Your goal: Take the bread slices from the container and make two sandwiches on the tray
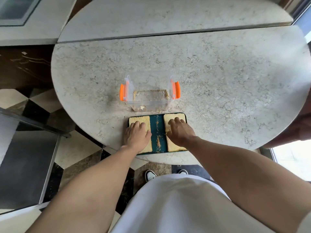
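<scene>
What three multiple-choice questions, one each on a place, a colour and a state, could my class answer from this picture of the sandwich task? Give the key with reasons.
1. Where does the clear container stand?
A. On the table just beyond the tray
B. On the tray
C. On the floor

2. What colour are the container's side clips?
A. Blue
B. Orange
C. White

3. What are the two hands doing?
A. Lifting the container
B. Hanging clear of the table
C. Resting flat, one on each bread stack

Key:
1 A, since it sits on the marble table past the far edge of the tray.
2 B, since both clips show bright orange.
3 C, since the left hand lies on the left bread stack and the right hand on the right bread stack.
</scene>
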`<state>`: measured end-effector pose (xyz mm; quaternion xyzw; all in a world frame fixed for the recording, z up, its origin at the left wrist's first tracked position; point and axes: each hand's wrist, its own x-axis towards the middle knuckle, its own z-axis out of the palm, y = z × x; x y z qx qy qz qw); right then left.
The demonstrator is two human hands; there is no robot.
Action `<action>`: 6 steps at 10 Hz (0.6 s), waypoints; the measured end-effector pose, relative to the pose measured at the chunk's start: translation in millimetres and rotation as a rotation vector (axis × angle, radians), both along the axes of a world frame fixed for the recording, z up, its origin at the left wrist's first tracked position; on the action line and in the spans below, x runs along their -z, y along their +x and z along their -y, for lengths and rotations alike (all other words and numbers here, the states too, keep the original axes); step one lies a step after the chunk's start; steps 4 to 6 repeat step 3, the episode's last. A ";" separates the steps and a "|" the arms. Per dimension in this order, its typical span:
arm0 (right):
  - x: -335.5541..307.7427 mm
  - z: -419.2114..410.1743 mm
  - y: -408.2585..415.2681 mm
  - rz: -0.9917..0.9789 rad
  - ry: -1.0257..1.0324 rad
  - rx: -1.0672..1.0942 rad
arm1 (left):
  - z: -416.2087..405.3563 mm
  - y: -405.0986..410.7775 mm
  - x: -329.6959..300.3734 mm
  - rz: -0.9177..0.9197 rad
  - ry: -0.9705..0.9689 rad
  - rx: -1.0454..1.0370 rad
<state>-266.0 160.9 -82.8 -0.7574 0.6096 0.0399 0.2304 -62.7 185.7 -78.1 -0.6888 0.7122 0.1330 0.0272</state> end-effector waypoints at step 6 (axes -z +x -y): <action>-15.8 32.9 -4.1 -0.075 0.269 -0.075 | 26.6 14.4 -11.9 -0.028 0.345 0.049</action>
